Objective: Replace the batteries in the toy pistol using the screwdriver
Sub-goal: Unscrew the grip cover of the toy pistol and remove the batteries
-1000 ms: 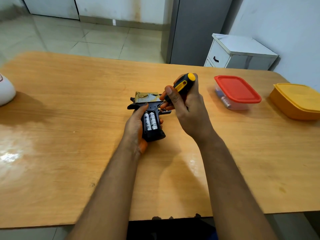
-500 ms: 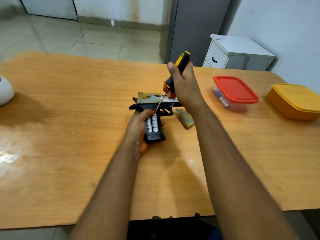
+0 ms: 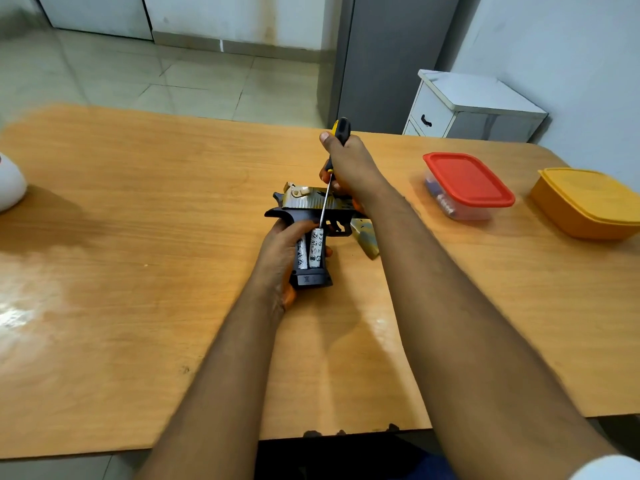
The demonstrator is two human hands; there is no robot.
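The black and gold toy pistol (image 3: 311, 202) lies on its side on the wooden table (image 3: 138, 237), its grip pointing toward me. My left hand (image 3: 280, 251) wraps the grip, whose open compartment shows two white batteries (image 3: 310, 249). My right hand (image 3: 349, 164) grips the black and yellow screwdriver (image 3: 337, 147) upright, and its metal tip touches the top end of the right battery. The gold compartment cover (image 3: 365, 239) rests on the table just right of the grip.
A clear box with a red lid (image 3: 467, 183) and a yellow lidded box (image 3: 588, 202) sit at the right of the table. A white object (image 3: 10, 183) is at the left edge. A white cabinet (image 3: 474, 109) stands beyond the table.
My right hand lifted the screwdriver from low over the pistol to upright, and its tip came down at the batteries' top end. The cover came into view beside the grip.
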